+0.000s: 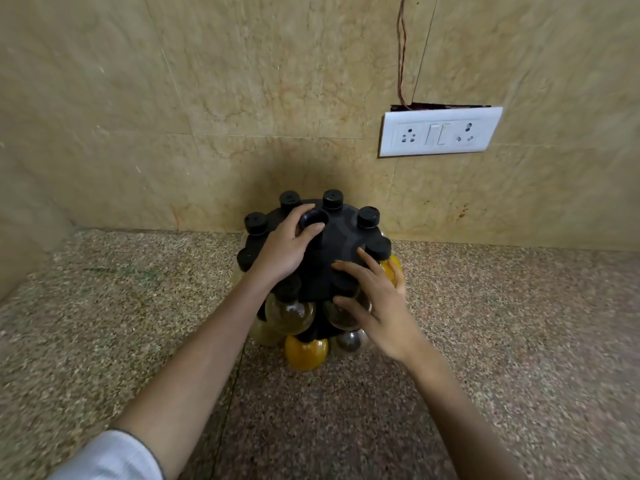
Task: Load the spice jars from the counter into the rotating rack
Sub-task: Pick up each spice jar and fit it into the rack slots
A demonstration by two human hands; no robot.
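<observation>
Status: appearing nearly done. Showing upper ring of rotating rack [341,247] filled w/ black-capped spice jars [368,216] all round, as far as visible. Also showing jars in lower tier, incl. yellow jar [305,351] at front. Finding no loose jars on surface [502,323] within view; not checkable beyond frame edges. Remaining, by judgement: seating jar at front-right slot, then poss. turning rack to verify.

Left hand [287,251]: gripping central handle [316,218] at top of rack, curling fingers [299,213] round it, steadying unit.

Right hand [381,306]: resting over front-right of rack, spreading fingers [367,261] fairly straight, not closing round anything. Touching top plate w/ fingertips; laying thumb against clear jar [341,320] just below plate edge. Sitting just beside yellow-filled jar [389,266] at little-finger side; contact not confirmable. Standing rack on surface, near wall.
</observation>
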